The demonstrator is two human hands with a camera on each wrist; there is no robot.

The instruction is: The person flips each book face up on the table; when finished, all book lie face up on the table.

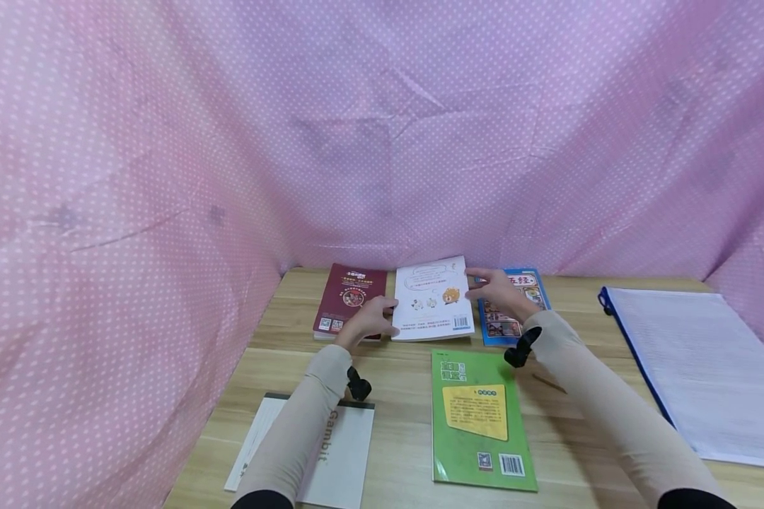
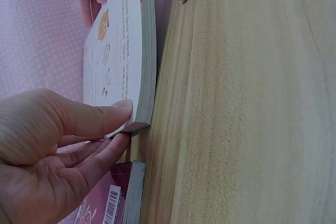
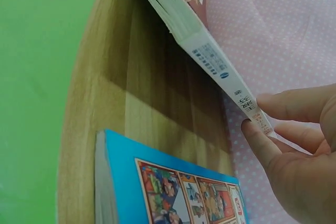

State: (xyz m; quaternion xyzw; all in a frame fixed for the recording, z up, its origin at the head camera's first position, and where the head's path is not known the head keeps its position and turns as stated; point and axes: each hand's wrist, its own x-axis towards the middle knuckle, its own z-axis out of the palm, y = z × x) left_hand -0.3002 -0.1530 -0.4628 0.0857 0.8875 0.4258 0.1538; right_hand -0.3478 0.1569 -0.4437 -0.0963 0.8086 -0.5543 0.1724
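White rectangular paperback with cartoon animals, between both hands, long axis running away from the person, right edge raised off pale wood tabletop. Left hand pinches left edge, near end; right hand pinches right edge, far end. Maroon paperback left, blue illustrated book right.

Between the fingers, the white book is showing smooth paper; on their near side, the green book is gleaming slightly on a smooth wooden tabletop; beyond, creased matt cloth is hanging.
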